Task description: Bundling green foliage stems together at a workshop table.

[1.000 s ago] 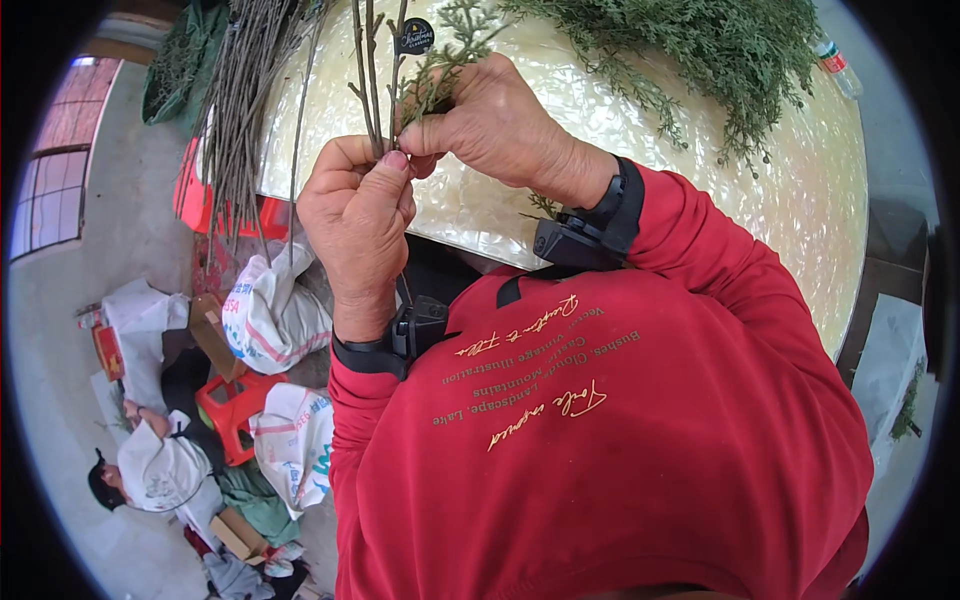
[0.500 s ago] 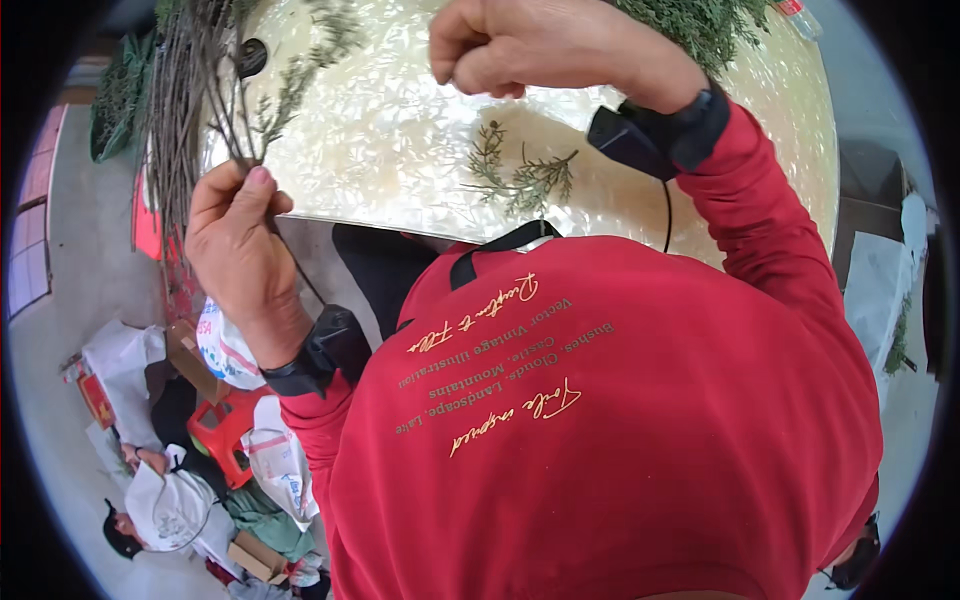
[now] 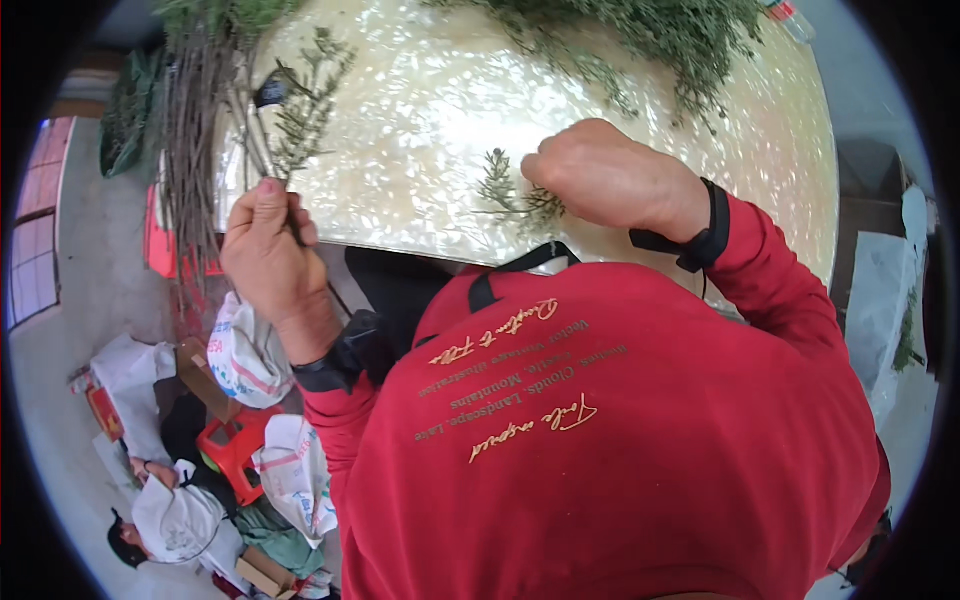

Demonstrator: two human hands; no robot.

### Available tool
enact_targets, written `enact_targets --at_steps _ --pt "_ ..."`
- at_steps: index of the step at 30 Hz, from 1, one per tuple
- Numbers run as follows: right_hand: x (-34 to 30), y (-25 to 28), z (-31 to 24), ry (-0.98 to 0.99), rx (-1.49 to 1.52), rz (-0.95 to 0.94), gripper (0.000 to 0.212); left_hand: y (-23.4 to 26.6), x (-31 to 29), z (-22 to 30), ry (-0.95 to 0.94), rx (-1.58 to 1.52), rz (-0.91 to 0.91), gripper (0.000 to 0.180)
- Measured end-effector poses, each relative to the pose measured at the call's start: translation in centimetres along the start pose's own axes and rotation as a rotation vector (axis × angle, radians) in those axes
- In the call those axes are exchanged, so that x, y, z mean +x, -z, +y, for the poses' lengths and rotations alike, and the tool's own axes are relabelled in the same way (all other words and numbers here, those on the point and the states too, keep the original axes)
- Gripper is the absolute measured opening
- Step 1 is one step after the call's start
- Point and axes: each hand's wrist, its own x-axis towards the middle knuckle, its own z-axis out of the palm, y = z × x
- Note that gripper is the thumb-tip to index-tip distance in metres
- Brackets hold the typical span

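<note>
My left hand [image 3: 270,240] is closed round the thin brown stems of a leafy green branch [image 3: 305,115], held upright at the table's near left edge. On the pearly table, short evergreen sprigs [image 3: 497,182] lie close to the near edge. Over their right end is my right hand [image 3: 610,175], its fingers curled closed. The fingertips are turned down and hidden, so whether they grip a sprig does not show.
A bundle of long bare stems [image 3: 190,150] stands along the table's left side. Piled greenery [image 3: 660,40] covers the far right of the tabletop [image 3: 420,120]. Bags, a red stool [image 3: 232,450] and another person [image 3: 180,510] are at the lower left.
My right hand has come down from above the table to the small sprigs near the edge. My left hand still holds the branch, whose leafy part now leans less to the right.
</note>
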Motion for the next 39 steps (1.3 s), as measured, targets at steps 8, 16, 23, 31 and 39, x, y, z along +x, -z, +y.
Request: enact_targets --at_steps 8,16,23,31,39 --pt "1.3 2.0 4.1 -0.049 0.453 0.590 0.011 -0.9 -0.5 -0.5 0.092 -0.088 0.080 0.012" --pt "7.8 1.2 5.7 -0.080 1.639 0.964 0.007 -1.1 -0.6 -0.1 0.094 -0.099 -0.112 0.011" --pt "11.7 0.8 1.4 0.003 1.890 0.680 0.013 -0.4 0.0 -0.7 0.236 -0.583 -0.500 0.018" --pt "13.4 0.6 -4.2 0.225 1.913 0.605 0.014 -1.1 0.2 -0.7 0.126 -0.432 -0.477 0.023" --pt "13.0 0.9 -4.9 0.252 1.911 0.680 0.018 -1.4 0.5 -0.4 0.232 -0.644 -0.597 0.026"
